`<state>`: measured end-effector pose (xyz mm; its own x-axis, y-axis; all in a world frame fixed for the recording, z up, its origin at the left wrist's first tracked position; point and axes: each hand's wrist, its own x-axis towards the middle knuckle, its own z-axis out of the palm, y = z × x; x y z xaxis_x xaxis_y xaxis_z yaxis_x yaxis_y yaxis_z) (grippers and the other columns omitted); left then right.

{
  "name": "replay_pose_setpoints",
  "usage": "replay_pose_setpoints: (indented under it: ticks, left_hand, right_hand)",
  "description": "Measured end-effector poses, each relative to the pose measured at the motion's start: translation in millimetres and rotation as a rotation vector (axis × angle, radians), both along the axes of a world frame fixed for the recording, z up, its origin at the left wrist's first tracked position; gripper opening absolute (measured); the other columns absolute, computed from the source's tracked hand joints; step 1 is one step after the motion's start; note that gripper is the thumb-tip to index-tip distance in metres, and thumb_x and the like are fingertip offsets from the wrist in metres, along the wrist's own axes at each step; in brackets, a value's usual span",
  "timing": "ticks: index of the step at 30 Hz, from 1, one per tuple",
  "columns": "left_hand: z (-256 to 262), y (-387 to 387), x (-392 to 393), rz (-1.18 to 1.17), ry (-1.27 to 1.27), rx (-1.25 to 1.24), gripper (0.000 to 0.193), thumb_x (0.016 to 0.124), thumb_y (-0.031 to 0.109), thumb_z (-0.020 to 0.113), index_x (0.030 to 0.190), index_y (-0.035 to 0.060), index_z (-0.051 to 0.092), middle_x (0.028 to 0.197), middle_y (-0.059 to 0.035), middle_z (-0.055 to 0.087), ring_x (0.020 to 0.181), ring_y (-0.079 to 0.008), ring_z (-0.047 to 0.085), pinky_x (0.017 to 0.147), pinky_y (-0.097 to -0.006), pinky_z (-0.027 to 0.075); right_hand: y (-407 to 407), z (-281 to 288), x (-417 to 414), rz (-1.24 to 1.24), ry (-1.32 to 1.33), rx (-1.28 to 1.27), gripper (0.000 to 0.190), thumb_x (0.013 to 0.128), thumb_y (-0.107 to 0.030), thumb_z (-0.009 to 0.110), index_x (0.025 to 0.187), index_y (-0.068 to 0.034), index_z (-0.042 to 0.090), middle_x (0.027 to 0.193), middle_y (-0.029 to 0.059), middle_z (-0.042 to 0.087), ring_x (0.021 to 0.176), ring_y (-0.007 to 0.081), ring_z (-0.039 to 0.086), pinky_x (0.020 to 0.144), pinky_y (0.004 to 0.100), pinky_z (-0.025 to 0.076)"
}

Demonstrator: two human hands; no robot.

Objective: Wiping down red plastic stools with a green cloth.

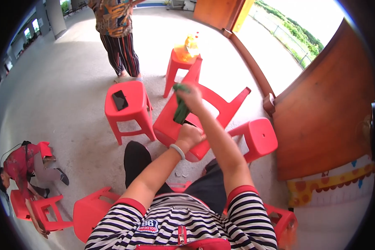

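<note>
A red plastic stool (167,120) lies tipped on its side before me, its legs pointing away to the upper right. My left hand (189,136) is closed on the stool near its seat end, with a pale band on that wrist. In my right hand (190,97), slightly blurred, is a green cloth (181,109), held above the stool's side. A dark strip shows between the cloth and my left hand; what it is I cannot tell.
An upright red stool (128,117) bears a black smartphone (120,100). Another stool (175,61) holds a yellowish container (191,43). A third stool (262,137) stands right, by a wooden door (325,109). One person (115,37) stands ahead; another (22,165) bends over stools at left.
</note>
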<state>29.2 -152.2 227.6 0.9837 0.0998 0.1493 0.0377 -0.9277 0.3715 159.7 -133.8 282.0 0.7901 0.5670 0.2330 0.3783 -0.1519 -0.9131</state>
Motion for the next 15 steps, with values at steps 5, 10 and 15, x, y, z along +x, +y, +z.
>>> replay_pose_setpoints:
  ticks: [5, 10, 15]
  left_hand:
    - [9, 23, -10, 0.021, -0.088, 0.096, 0.07, 0.088, 0.073, 0.053, 0.06, 0.0115, 0.072, 0.06, -0.0096, 0.068, 0.056, -0.0278, 0.067, 0.054, -0.0432, 0.049]
    - [6, 14, -9, 0.005, -0.076, 0.164, 0.066, 0.088, 0.07, 0.055, 0.06, 0.0126, 0.073, 0.059, -0.0082, 0.067, 0.056, -0.0248, 0.067, 0.054, -0.0395, 0.048]
    - [7, 10, -3, -0.009, -0.132, 0.088, 0.066, 0.088, 0.069, 0.055, 0.062, 0.0113, 0.074, 0.059, -0.0109, 0.066, 0.057, -0.0284, 0.068, 0.057, -0.0424, 0.052]
  right_hand:
    - [-65, 121, 17, 0.013, 0.257, 0.383, 0.047, 0.092, -0.024, 0.076, 0.131, -0.002, 0.061, 0.105, 0.0048, 0.068, 0.092, 0.0132, 0.065, 0.079, 0.0282, 0.054]
    - [-129, 121, 42, -0.225, -0.018, 0.37, 0.052, 0.088, -0.03, 0.078, 0.13, -0.003, 0.063, 0.113, 0.0102, 0.066, 0.099, 0.0193, 0.065, 0.088, 0.0333, 0.054]
    - [-164, 5, 42, -0.458, -0.383, -0.492, 0.048, 0.08, -0.038, 0.08, 0.121, -0.017, 0.07, 0.127, 0.0182, 0.059, 0.112, 0.0385, 0.061, 0.099, 0.047, 0.051]
